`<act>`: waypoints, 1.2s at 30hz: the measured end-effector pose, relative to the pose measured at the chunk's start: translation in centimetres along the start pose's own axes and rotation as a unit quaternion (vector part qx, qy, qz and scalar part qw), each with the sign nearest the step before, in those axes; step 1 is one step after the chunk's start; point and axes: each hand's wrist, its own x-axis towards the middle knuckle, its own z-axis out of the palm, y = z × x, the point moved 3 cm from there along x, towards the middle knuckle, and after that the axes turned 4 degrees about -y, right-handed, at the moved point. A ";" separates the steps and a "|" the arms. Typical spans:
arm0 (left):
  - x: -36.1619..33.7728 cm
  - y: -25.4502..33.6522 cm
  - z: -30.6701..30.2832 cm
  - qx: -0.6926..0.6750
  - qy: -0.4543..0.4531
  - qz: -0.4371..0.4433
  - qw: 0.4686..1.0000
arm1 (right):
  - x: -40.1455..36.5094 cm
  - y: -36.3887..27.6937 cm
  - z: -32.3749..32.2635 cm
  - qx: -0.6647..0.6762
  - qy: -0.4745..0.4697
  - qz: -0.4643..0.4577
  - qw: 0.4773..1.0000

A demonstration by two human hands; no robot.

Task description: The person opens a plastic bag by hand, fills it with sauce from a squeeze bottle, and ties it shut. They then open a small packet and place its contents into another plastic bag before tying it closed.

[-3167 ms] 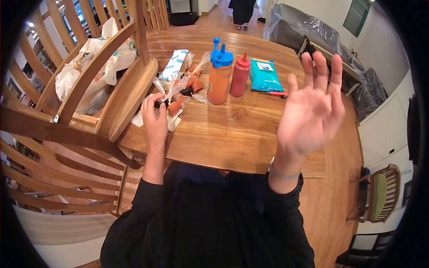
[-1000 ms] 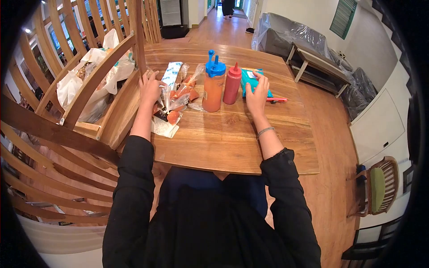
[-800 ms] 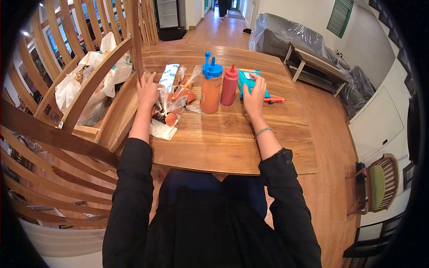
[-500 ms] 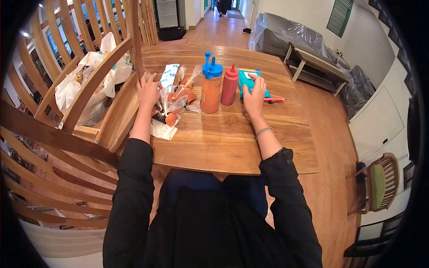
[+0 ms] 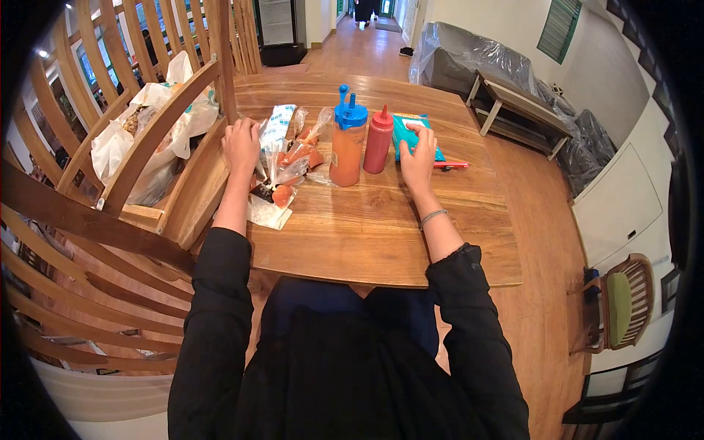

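My left hand rests at the table's left edge, fingers loosely bent and drawn together, beside several knotted clear plastic bags with orange-red contents. A white packet with blue print lies just to its right. My right hand is open, its fingers spread over the near side of a teal packet with a white label. Between my hands stand a tall bottle of orange liquid with a blue lid and a red squeeze bottle. A red pen-like stick lies right of my right hand.
A wooden chair stands against the table's left side, a white plastic bag on its seat. Beyond the wooden table are a plastic-wrapped sofa and a low bench. A person is far down the hallway.
My left hand's fingers have drawn closer together and bent more. My right hand stays over the teal packet with hardly any movement. The bottles and bags stay in place.
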 end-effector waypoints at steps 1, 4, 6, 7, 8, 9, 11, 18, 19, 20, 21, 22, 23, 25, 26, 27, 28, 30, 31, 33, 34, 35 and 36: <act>0.0 0.1 -0.1 -0.005 0.002 -0.002 1.000 | 0.0 0.0 0.0 -0.001 0.000 0.000 1.000; 0.1 0.1 -0.4 -0.018 0.011 -0.006 1.000 | 0.0 0.0 0.0 -0.001 0.001 0.001 1.000; 0.1 0.1 -0.5 -0.026 0.022 -0.002 0.999 | 0.0 0.0 0.0 0.000 0.000 0.001 1.000; 0.1 0.2 -0.8 -0.047 0.032 -0.006 0.998 | -0.1 0.0 0.0 -0.001 -0.001 0.001 1.000; 0.1 0.4 -1.0 -0.068 0.041 -0.010 0.997 | -0.1 0.0 0.0 -0.001 -0.002 0.001 1.000; 0.0 0.5 -1.2 -0.089 0.051 -0.014 0.995 | -0.1 0.0 0.0 0.000 -0.003 0.002 1.000; -0.1 0.8 -1.6 -0.088 0.053 -0.028 0.994 | -0.1 0.0 -0.1 0.002 -0.006 0.003 1.000; -0.1 0.7 -1.6 -0.120 0.051 -0.042 0.991 | -0.1 0.3 0.0 0.001 -0.010 0.006 1.000; -0.1 0.9 -1.8 -0.128 0.049 -0.045 0.990 | -0.1 0.3 0.0 0.002 -0.008 0.005 1.000; -0.2 1.0 -2.0 -0.135 0.047 -0.048 0.989 | -0.1 0.3 0.1 0.002 -0.006 0.003 1.000; -0.2 1.2 -2.2 -0.143 0.045 -0.051 0.987 | -0.1 0.3 0.1 0.001 -0.007 0.004 1.000; -0.2 1.2 -2.2 -0.139 0.047 -0.047 0.988 | -0.1 0.3 0.1 0.000 -0.007 0.005 1.000; -0.1 1.2 -2.2 -0.136 0.049 -0.042 0.989 | -0.1 0.3 0.0 -0.001 -0.008 0.006 1.000; -0.1 1.3 -2.1 -0.136 0.057 -0.036 0.988 | -0.1 0.2 0.0 0.004 -0.008 0.007 1.000; -0.1 1.3 -2.2 -0.139 0.063 -0.034 0.988 | -0.1 0.1 0.0 0.006 -0.008 0.007 1.000; -0.1 1.3 -2.2 -0.142 0.069 -0.033 0.987 | -0.1 0.1 0.0 0.002 -0.008 0.006 1.000; -0.1 1.5 -2.3 -0.149 0.088 -0.015 0.985 | -0.1 0.1 0.0 -0.001 -0.007 0.005 1.000; -0.1 1.8 -2.5 -0.161 0.126 0.020 0.979 | -0.1 0.2 0.0 -0.006 -0.008 0.002 1.000; -0.1 2.0 -2.7 -0.162 0.123 0.016 0.979 | -0.1 0.2 0.0 -0.006 -0.009 0.002 1.000; -0.2 2.2 -3.2 -0.165 0.117 0.009 0.979 | -0.1 0.2 0.0 -0.006 -0.009 0.004 1.000; -0.3 2.3 -3.7 -0.180 0.131 0.011 0.975 | -0.1 0.1 -0.2 -0.004 -0.010 0.006 1.000; -0.1 2.4 -4.4 -0.195 0.147 0.015 0.970 | -0.1 -0.1 -0.4 -0.003 -0.008 0.009 1.000; 0.3 2.4 -5.1 -0.210 0.163 0.021 0.964 | 0.1 -0.3 -0.6 0.001 0.010 0.009 1.000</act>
